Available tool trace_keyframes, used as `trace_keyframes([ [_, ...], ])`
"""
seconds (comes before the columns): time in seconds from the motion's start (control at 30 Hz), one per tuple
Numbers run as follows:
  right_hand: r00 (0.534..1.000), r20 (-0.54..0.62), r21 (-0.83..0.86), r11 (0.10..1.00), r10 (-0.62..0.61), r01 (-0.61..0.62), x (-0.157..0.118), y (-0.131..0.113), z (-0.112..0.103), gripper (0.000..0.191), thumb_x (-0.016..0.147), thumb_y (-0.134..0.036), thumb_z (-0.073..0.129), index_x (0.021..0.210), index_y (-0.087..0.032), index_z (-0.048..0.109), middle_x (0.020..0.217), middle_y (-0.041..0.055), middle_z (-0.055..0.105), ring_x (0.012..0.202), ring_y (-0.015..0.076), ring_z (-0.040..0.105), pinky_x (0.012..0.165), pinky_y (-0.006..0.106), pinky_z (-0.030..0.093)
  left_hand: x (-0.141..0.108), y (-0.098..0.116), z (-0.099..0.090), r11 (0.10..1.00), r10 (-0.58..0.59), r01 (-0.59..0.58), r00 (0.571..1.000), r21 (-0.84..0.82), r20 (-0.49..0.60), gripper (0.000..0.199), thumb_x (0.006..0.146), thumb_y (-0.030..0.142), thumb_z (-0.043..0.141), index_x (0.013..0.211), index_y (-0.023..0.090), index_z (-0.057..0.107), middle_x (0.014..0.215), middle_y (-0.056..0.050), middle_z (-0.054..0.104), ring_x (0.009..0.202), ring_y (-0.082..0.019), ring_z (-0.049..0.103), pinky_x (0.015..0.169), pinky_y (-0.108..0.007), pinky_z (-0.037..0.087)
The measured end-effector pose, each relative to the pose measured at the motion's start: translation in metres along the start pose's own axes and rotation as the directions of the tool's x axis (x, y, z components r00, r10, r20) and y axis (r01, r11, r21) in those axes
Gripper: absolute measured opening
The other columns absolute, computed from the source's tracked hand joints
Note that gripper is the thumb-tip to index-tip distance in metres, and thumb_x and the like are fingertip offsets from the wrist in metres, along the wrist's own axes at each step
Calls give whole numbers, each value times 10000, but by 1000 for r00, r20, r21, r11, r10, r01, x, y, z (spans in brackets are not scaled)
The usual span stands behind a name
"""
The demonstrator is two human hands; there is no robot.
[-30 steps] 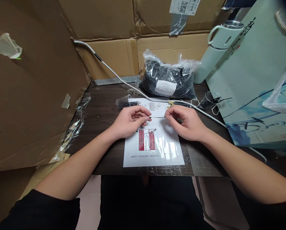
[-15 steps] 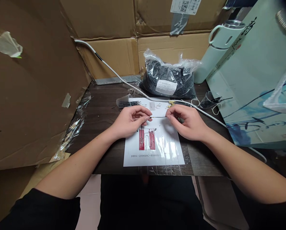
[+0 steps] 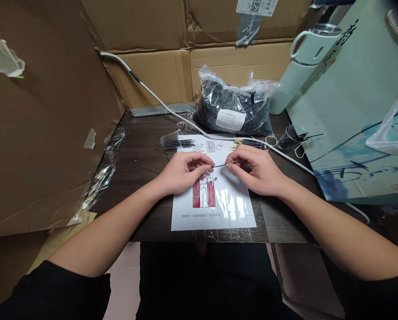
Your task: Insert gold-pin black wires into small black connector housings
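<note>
A thin black wire (image 3: 219,166) stretches between my two hands, just above a printed paper sheet (image 3: 185,223). My left hand (image 3: 183,172) pinches its left end between thumb and fingertips. On the other side, my right hand (image 3: 259,171) grips the wire between thumb and index finger; the part inside the fingers is hidden. Beyond my left hand, several black wires (image 3: 182,143) lie in a clear plastic cup (image 3: 170,139) tipped on its side. Past my right hand sits a bundle of black wires with gold-coloured ends (image 3: 251,143).
A bag of black pieces (image 3: 231,119) stands at the back, with a white cable (image 3: 158,98) running in front of it. At right are a clear cup (image 3: 286,138) with black wires, a pale green bottle (image 3: 290,80) and a painted panel (image 3: 348,146). Cardboard (image 3: 48,111) walls the left.
My hands have come slightly closer together, my right hand moving left. The gold-coloured bit by my left fingertips no longer shows, and the wire now slants a little upward to the right.
</note>
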State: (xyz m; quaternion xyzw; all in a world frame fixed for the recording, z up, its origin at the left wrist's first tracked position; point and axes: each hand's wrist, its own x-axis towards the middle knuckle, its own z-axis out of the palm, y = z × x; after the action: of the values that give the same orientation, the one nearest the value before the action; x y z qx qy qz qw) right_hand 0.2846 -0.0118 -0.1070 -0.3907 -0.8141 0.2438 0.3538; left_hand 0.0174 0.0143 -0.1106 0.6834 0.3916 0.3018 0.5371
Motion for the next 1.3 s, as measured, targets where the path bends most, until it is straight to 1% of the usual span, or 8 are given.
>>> trace_keyframes([
  [0.33, 999, -19, 16, 999, -32, 32, -1, 4, 2, 63, 1039, -231, 676, 1012, -213, 730, 903, 38, 679, 774, 183, 615, 689, 342, 495, 0, -1, 2, 999, 42, -42, 999, 23, 13, 244, 945, 299, 783, 1119, 129, 803, 975, -106, 818, 820, -178, 752, 776, -299, 627],
  [0.4, 999, -34, 10, 999, -31, 31, -1, 4, 3, 63, 1036, -227, 674, 1004, -211, 726, 893, 37, 674, 769, 185, 608, 677, 341, 486, 0, 0, -3, 990, 96, -96, 995, 105, 8, 310, 901, 266, 793, 1179, 129, 786, 1036, -108, 821, 831, -178, 741, 786, -307, 616],
  [0.5, 997, -65, -23, 999, -46, 44, -1, 6, 6, 69, 1033, -220, 670, 993, -212, 726, 890, 41, 673, 787, 198, 605, 722, 365, 493, 1, 3, -18, 905, 195, -182, 981, 385, 4, 299, 826, 167, 744, 1120, 146, 794, 979, -66, 807, 711, -146, 650, 686, -293, 529],
  [0.63, 992, -70, -58, 993, -109, 105, -1, 9, 13, 85, 1043, -233, 675, 997, -213, 745, 927, 62, 706, 879, 235, 638, 838, 417, 511, 1, 12, -41, 745, 187, -237, 971, 623, 146, 180, 777, 134, 702, 921, 170, 804, 838, -32, 761, 708, -165, 628, 678, -301, 475],
  [0.8, 983, 103, -115, 980, -149, 161, -1, 13, 7, 91, 1031, -253, 691, 978, -211, 751, 945, 80, 719, 937, 266, 626, 905, 451, 514, 1, 19, -57, 733, 60, -241, 954, 636, 293, 128, 783, 175, 728, 868, 198, 821, 879, -37, 783, 808, -198, 695, 736, -305, 501],
  [1.07, 978, 178, -490, 871, 109, -8, -1, 30, -31, 90, 1006, -207, 645, 981, -170, 723, 984, 118, 698, 892, 284, 660, 799, 424, 521, 5, 9, -54, 701, 55, -192, 975, 687, 216, 116, 915, 234, 692, 879, 192, 794, 873, -42, 761, 784, -191, 660, 735, -318, 470],
  [1.2, 958, 218, -567, 823, 187, -32, 1, 34, -33, 147, 1027, -162, 590, 984, -168, 730, 1027, 131, 714, 922, 290, 681, 816, 414, 525, 6, 8, -53, 676, 90, -202, 977, 709, 192, 121, 943, 225, 682, 860, 185, 760, 872, -44, 739, 784, -192, 652, 762, -328, 479],
  [1.3, 948, 231, -588, 808, 220, -44, 2, 33, -29, 183, 1056, -167, 552, 993, -161, 723, 1046, 143, 717, 959, 297, 683, 849, 414, 531, 5, 6, -52, 675, 152, -219, 976, 705, 158, 109, 978, 242, 687, 981, 192, 783, 952, -52, 731, 827, -195, 655, 801, -335, 508],
])
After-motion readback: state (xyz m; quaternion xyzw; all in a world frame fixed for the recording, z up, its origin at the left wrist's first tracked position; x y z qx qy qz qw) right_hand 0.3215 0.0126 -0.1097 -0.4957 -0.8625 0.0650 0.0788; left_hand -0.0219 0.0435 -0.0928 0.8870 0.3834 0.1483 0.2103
